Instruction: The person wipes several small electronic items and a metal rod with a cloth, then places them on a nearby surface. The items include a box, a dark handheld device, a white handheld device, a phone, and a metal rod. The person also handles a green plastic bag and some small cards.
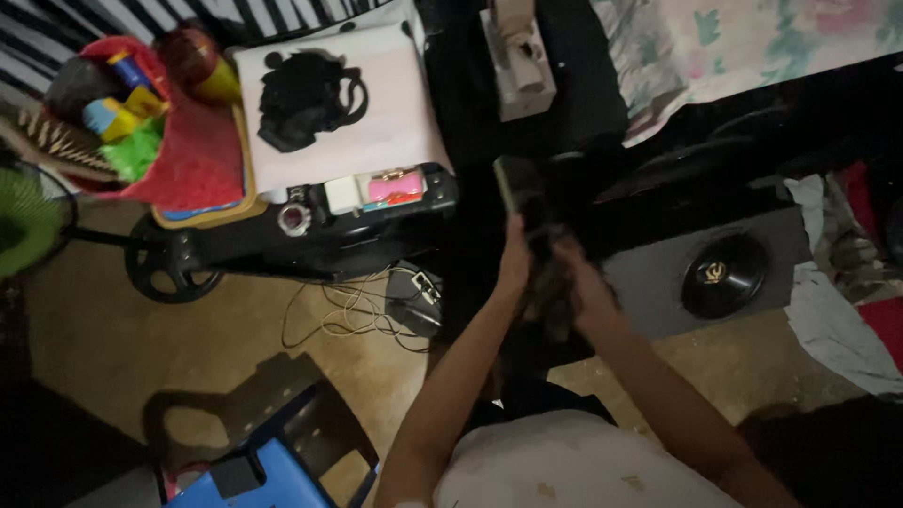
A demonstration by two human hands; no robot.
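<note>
While blurred, both hands (546, 268) clasp a phone (513, 183).

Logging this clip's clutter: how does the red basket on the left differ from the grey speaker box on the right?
The red basket is bright, soft-edged and packed with colourful things; the grey speaker box is dull, hard-cornered, with one round black cone. The basket sits up on a stack; the speaker box stands low by the floor. Neither hand touches them.

A speaker box (705, 275) stood on the floor right of both hands. A power strip (415, 299) lay left of them. A stool (246, 470) stood nearer, further left.
</note>
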